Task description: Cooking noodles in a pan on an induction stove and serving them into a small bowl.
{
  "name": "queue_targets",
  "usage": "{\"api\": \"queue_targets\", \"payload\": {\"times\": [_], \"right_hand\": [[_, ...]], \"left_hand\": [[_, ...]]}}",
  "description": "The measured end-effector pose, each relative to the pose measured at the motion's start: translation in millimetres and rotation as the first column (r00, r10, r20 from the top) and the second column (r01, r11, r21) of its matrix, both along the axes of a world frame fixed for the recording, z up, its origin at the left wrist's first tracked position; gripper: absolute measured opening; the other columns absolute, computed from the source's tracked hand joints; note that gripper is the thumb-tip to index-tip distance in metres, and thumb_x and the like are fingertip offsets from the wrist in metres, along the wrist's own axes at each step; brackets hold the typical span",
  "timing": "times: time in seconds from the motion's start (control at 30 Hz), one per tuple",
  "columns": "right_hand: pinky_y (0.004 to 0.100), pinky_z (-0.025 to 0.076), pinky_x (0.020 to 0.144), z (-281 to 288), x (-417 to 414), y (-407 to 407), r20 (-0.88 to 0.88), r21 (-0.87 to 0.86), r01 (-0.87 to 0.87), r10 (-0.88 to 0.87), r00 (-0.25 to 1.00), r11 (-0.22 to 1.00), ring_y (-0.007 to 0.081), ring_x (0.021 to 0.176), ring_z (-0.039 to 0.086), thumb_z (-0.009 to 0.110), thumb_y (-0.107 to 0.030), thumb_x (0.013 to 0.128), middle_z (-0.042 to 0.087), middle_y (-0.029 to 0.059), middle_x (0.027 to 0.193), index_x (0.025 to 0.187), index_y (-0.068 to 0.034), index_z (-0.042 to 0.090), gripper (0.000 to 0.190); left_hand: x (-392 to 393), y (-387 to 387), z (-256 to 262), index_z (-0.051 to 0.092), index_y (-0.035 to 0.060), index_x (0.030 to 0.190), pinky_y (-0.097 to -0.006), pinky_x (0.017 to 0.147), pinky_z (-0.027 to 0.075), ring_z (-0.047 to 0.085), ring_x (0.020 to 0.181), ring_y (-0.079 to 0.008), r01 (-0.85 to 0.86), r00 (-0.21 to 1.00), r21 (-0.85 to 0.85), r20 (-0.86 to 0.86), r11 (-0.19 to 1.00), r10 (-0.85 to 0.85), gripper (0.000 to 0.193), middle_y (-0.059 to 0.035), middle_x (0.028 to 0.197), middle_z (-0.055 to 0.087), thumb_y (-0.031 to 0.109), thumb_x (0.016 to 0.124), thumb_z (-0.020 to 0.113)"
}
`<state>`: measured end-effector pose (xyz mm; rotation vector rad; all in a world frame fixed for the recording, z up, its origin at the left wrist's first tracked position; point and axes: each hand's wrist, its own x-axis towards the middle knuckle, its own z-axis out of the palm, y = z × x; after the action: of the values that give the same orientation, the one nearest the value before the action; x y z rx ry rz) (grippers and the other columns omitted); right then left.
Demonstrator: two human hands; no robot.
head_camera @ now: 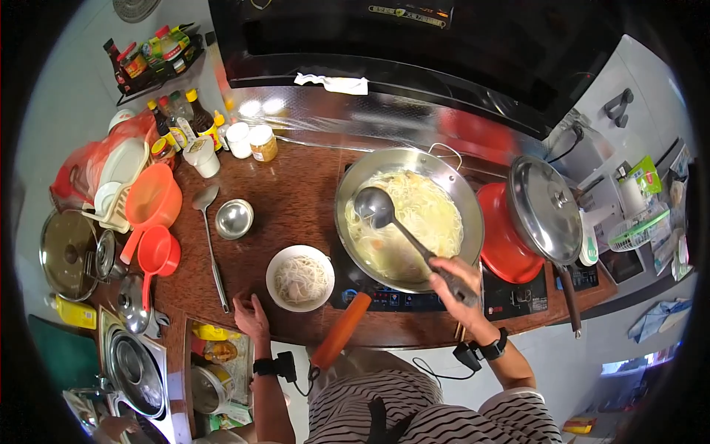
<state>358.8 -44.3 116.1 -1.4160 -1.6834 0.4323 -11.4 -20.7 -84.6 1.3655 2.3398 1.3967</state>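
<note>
My right hand (457, 288) grips the dark handle of a ladle (374, 207), whose bowl is over the noodles and broth (413, 222) in a large steel wok (346, 244). My left hand (251, 317) rests at the counter's front edge with nothing in it, fingers apart. Just right of it, a white bowl (272, 277) holds noodles in broth. The wok stands on a black induction cooktop (355, 302), and its wooden handle (341, 331) points towards me. Left of the bowl lie a metal spatula (213, 250) and a small steel bowl (234, 219).
Red and orange plastic dippers (159, 250), pot lids (69, 255) and dishes crowd the left. Sauce bottles (202, 119) and jars (263, 143) stand at the back. A lidded pan (545, 208) rests beside a red basin (499, 233) on the right. A black range hood (416, 61) overhangs the back.
</note>
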Motion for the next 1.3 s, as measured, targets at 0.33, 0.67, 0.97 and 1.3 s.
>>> {"api": "queue_targets", "payload": {"times": [0.33,0.67,0.97,1.3], "right_hand": [[0.0275,0.043,0.052,7.9,16.9,-26.0,0.049,0.032,-0.068,0.066,0.997,0.997,0.0186,0.055,0.055,0.066,-0.003,0.069,0.058,0.0112,0.067,0.089,0.000,0.063,0.020],[0.0240,0.048,0.052,-6.9,10.8,-24.8,-0.367,-0.240,0.088,-0.174,0.914,0.967,0.0136,0.054,0.059,0.055,-0.002,0.076,0.060,0.0108,0.070,0.091,0.005,0.061,0.017],[0.0225,0.048,0.051,-12.7,16.2,-18.6,-0.483,-0.255,0.091,-0.208,0.851,0.963,0.0127,0.054,0.059,0.057,-0.005,0.079,0.060,0.0080,0.067,0.093,0.004,0.061,0.018],[0.0244,0.048,0.049,-18.2,22.0,-9.1,-0.619,-0.260,0.064,-0.217,0.755,0.964,0.0138,0.052,0.058,0.055,-0.008,0.081,0.059,0.0096,0.064,0.095,0.004,0.059,0.019]], "left_hand": [[-0.9,-0.6,2.1,0.055,0.0038,0.097,-0.0383,0.050,0.042,0.053,0.051,-0.0259,0.026,0.999,0.033,-0.028,0.999,-0.025,0.026,-0.0098,0.058,0.054,0.023,0.079,0.060],[-3.8,-1.1,-5.3,0.055,0.0044,0.097,-0.0384,0.050,0.042,0.055,0.052,-0.0256,0.022,1.000,0.005,0.000,1.000,-0.022,0.026,-0.0099,0.059,0.055,0.023,0.079,0.060],[-3.0,1.1,-5.0,0.055,0.0062,0.095,-0.0400,0.051,0.043,0.057,0.053,-0.0277,-0.022,1.000,0.003,-0.019,1.000,0.022,0.028,-0.0083,0.059,0.056,0.028,0.079,0.061],[-2.0,0.7,-2.5,0.055,0.0050,0.096,-0.0382,0.051,0.043,0.056,0.054,-0.0266,-0.029,0.999,-0.049,-0.026,0.998,0.028,0.029,-0.0099,0.060,0.055,0.026,0.078,0.061]]}}
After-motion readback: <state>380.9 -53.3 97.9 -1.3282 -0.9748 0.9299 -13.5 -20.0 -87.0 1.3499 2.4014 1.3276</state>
